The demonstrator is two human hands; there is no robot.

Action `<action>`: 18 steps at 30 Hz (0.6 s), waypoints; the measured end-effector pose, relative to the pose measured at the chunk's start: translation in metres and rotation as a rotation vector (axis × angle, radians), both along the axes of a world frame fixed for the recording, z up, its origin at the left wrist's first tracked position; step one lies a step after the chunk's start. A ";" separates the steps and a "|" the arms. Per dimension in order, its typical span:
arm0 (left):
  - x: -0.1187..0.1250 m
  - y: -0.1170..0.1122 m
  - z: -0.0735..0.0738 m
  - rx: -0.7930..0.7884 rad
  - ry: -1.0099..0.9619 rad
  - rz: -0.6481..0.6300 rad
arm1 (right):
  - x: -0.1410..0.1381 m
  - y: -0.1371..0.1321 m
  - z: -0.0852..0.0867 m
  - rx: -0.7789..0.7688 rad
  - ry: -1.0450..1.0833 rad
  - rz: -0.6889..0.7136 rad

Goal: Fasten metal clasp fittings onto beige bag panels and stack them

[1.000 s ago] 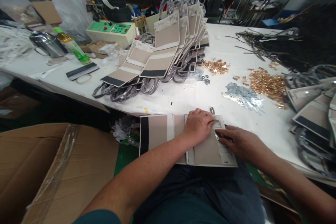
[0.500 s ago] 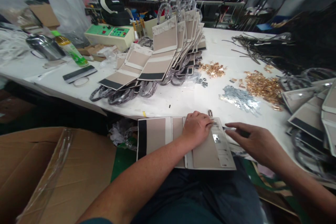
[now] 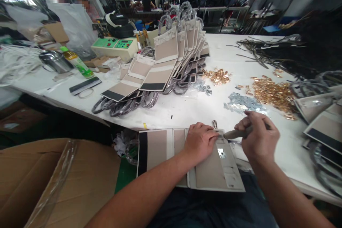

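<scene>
A beige bag panel [image 3: 210, 171] with white bands and a black strip at its left end lies open at the table's front edge, over my lap. My left hand [image 3: 200, 140] rests on it, fingers pressed together near the top right edge; whatever they pinch is hidden. A small metal plate [image 3: 221, 153] sits on the panel's pale right band. Just beyond the top edge a metal clasp [image 3: 214, 124] sticks out. My right hand [image 3: 259, 135] is closed around a grey hand tool [image 3: 235, 134], kind unclear, whose blunt tip points at the panel by my left fingertips.
Piled bag panels [image 3: 160, 74] with plastic-wrapped handles stand at the back left, more panels [image 3: 326, 121] at the right. Gold metal pieces [image 3: 272, 92] and silver plates [image 3: 243, 102] lie beyond my right hand. A cardboard box [image 3: 91, 174] stands at lower left.
My right hand has turned and closed, its grey tool now plainly showing and pointing left at the panel. My left hand stays on the panel. The view has tilted slightly upward.
</scene>
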State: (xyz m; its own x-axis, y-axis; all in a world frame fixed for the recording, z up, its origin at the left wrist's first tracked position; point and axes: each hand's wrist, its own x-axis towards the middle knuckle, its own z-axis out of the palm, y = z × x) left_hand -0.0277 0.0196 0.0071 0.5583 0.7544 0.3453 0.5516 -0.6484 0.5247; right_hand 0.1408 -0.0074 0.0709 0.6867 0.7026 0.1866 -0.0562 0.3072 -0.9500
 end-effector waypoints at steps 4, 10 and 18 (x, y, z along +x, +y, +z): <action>0.000 0.000 0.002 -0.014 0.002 0.006 | 0.015 0.007 -0.004 0.061 0.256 0.020; 0.000 0.002 0.002 -0.016 0.002 0.006 | 0.015 0.012 -0.008 0.078 0.439 0.033; -0.001 0.001 0.007 -0.065 0.007 0.000 | -0.026 0.005 -0.008 0.154 -0.160 0.154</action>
State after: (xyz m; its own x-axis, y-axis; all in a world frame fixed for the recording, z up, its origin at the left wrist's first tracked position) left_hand -0.0282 0.0210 0.0138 0.5602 0.7752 0.2920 0.5553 -0.6130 0.5620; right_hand 0.1145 -0.0024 0.0629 0.5267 0.7516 0.3971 0.0332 0.4486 -0.8931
